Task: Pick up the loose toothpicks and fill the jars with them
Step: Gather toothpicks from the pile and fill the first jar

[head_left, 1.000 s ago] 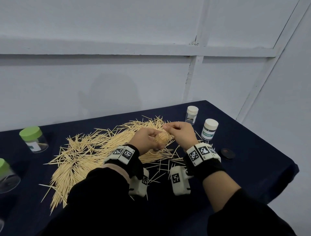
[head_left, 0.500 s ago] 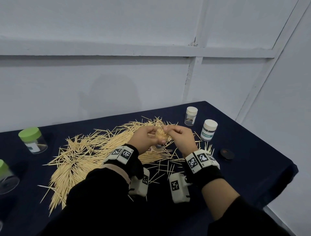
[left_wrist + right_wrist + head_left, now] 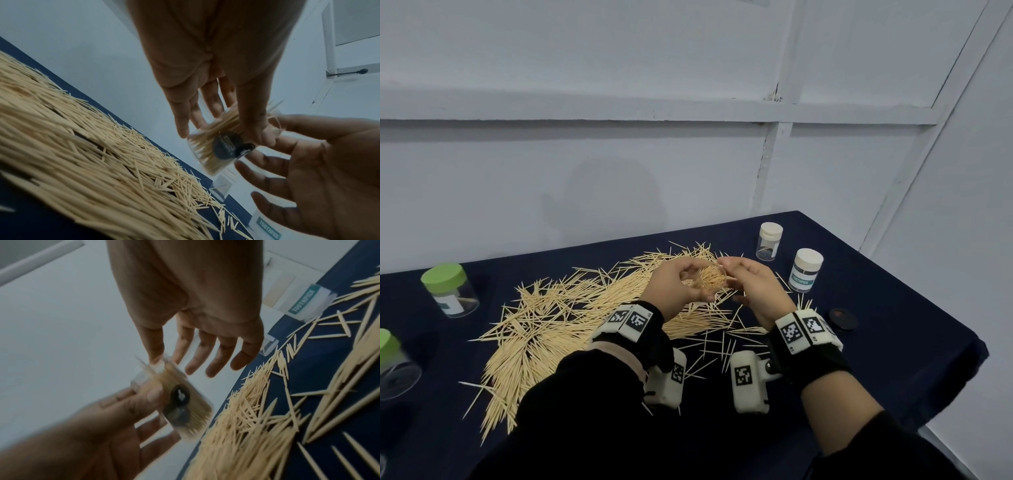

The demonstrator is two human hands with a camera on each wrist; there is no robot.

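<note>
A: Roughly early-to-mid, judging by the spread. Clear jar [image 3: 213, 146] held up above the tabletop [image 3: 893, 342], packed close to full with toothpicks, tips poking past the open mouth.

B: Grip state?

A: Left hand [image 3: 681, 287] curled round the jar, thumb and fingers pinching its walls. Right hand [image 3: 753, 287] spread, fingers loose, thumb touching the jar mouth, holding nothing.

B: Left to do?

A: Plenty. Big loose pile [image 3: 571, 322] covering the tabletop centre, strays near the wrists. Two green-lidded jars [image 3: 448, 291] far left, nearly empty, only a stick or two visible. White-lidded jar [image 3: 768, 241] at the back, mostly empty too. Labelled white-lidded jar [image 3: 806, 270] beside it, contents unreadable. Black lid [image 3: 842, 318] lying apart on the right, probably for the held jar.

B: So one nearly filled, not capped, rest pending.

A: Yep.
</note>
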